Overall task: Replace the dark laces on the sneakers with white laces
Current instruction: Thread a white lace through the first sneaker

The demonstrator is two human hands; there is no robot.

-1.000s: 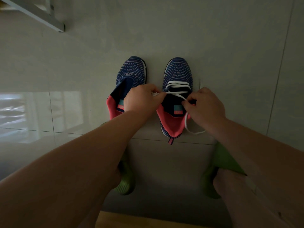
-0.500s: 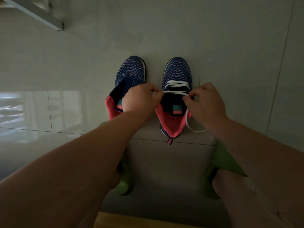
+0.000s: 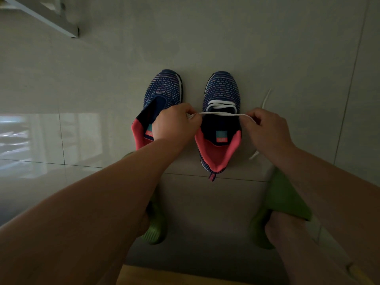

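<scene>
Two blue knit sneakers with pink heel linings stand side by side on the floor, toes away from me. The left sneaker (image 3: 162, 93) has no lace in it. The right sneaker (image 3: 222, 89) has a white lace (image 3: 221, 114) threaded through its front eyelets. My left hand (image 3: 174, 124) pinches one part of that lace, my right hand (image 3: 265, 128) pinches the other, and the lace is pulled taut straight across the shoe's opening between them. A loose lace end (image 3: 254, 155) hangs below my right hand. Another white strand (image 3: 267, 98) lies on the floor beyond it.
Pale glossy floor tiles (image 3: 82, 89) lie all around the shoes. My feet in green slippers (image 3: 154, 229) (image 3: 287, 200) are near the bottom. A light metal frame leg (image 3: 51, 17) crosses the top left corner. A wooden edge (image 3: 185, 276) shows at the bottom.
My hands have drawn apart sideways. The lace that ran slack and diagonal across the right sneaker is now stretched into a straight horizontal line. The right hand moved outward to the right.
</scene>
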